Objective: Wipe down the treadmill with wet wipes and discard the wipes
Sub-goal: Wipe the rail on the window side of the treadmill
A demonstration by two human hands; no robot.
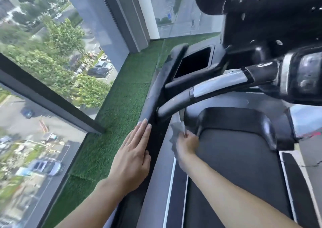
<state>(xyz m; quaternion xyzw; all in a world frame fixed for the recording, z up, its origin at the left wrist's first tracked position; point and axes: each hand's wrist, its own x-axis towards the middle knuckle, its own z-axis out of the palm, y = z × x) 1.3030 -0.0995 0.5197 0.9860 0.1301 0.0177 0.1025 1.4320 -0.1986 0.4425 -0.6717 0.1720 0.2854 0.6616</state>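
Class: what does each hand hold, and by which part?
Right hand pinches the wet wipe by one edge; left hand rests on the treadmill rail, holding nothing.

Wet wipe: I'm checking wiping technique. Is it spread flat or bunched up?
Bunched up. The wet wipe hangs crumpled, pinched in the right hand, not spread flat.

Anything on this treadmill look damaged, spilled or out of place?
White flecks dot the black console housing at upper right: dust, residue or chipped finish, too blurred to tell. Nothing else stands out: the left hand rests flat on the side rail, the right hand grips the wipe below the handlebar.
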